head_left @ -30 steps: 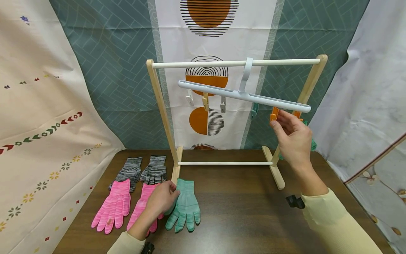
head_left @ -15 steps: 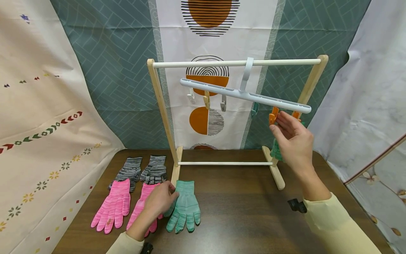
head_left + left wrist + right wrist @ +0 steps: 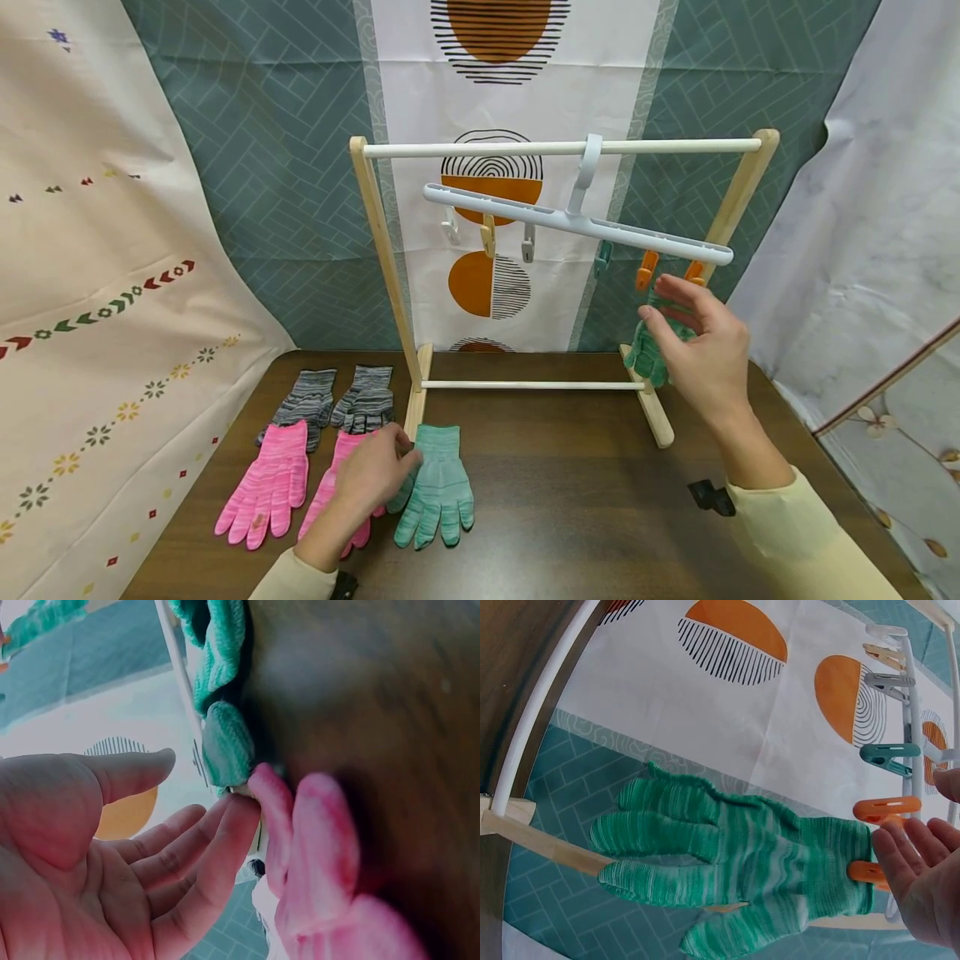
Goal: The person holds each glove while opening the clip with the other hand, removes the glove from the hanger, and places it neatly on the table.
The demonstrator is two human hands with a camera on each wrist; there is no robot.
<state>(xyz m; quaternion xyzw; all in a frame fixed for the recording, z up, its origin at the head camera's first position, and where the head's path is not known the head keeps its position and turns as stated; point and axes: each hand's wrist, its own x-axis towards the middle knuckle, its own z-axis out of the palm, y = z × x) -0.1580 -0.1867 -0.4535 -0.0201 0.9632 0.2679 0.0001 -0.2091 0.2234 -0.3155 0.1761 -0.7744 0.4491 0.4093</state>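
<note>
A green striped glove (image 3: 765, 859) hangs by its cuff from the hanger's orange clips; an orange clip (image 3: 866, 871) bites the cuff, and another orange clip (image 3: 887, 810) sits at the cuff's other corner. My right hand (image 3: 705, 346) is just in front of them, fingers spread and apart from the clips, hiding part of the glove in the head view. On the table, my left hand (image 3: 375, 467) rests with loosely bent fingers beside a second green glove (image 3: 437, 487), fingertips right at its edge. A pink glove (image 3: 337, 475) lies partly under that hand.
The pale blue hanger (image 3: 510, 210) hangs tilted from the rack's top bar (image 3: 480, 150), its right end lower. Teal (image 3: 602, 258), grey (image 3: 528, 243), yellow (image 3: 488, 236) and white clips hang along it. Another pink glove (image 3: 273, 483) and grey gloves (image 3: 309, 404) lie at left.
My right hand has let go of the orange clip and drawn down and slightly right. The hanging green glove has swung left into view. My left hand has barely moved.
</note>
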